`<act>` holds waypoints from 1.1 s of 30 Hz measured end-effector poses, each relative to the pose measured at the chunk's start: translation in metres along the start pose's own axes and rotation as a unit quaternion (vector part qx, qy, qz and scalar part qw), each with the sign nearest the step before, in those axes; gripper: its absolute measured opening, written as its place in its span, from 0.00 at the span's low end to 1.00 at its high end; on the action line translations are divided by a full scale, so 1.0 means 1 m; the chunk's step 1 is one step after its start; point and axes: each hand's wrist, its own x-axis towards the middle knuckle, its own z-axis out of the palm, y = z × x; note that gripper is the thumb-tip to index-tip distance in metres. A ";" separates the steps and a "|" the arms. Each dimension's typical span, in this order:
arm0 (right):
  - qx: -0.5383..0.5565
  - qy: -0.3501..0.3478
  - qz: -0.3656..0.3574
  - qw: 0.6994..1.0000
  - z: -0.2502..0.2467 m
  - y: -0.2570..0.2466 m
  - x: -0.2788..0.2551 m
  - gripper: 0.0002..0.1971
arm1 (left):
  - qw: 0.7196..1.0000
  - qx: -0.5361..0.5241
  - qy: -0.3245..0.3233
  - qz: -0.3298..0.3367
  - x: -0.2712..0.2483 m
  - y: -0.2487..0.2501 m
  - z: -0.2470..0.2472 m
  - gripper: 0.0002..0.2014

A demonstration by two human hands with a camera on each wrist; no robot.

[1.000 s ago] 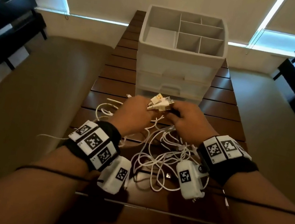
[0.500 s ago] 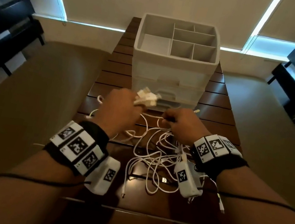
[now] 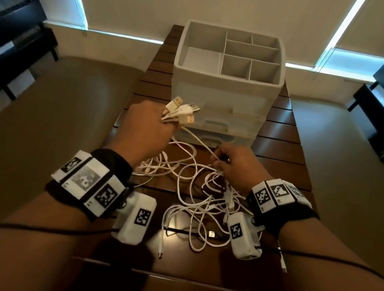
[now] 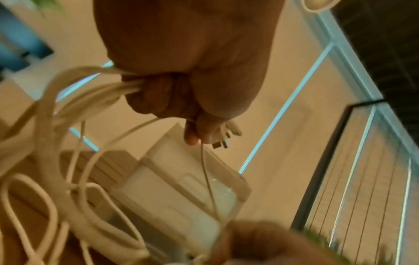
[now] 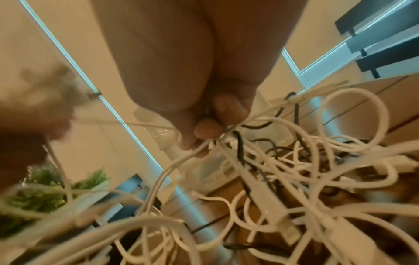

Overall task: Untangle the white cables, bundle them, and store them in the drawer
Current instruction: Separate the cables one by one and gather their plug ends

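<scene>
My left hand is fisted round a cluster of white USB plug ends, fingers curled tight so the gathered ends stay lined up at my eleven o'clock. One thin white cable runs taut from that fist across to my right hand, whose thumb and fingertips pinch it where it leaves the knot, I reckon to trace it out of the mess. The tangled heap of white cables sprawls on the dark slatted wooden table between my wrists, a black lead threaded through it. At twelve o'clock stands the pale plastic drawer unit, its drawers closed, waiting. Untangling is barely underway.
</scene>
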 end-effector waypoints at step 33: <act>0.127 0.040 -0.014 0.991 -0.010 -0.010 -0.006 0.24 | 0.980 -0.173 -0.067 -0.073 -0.006 -0.007 -0.007 0.08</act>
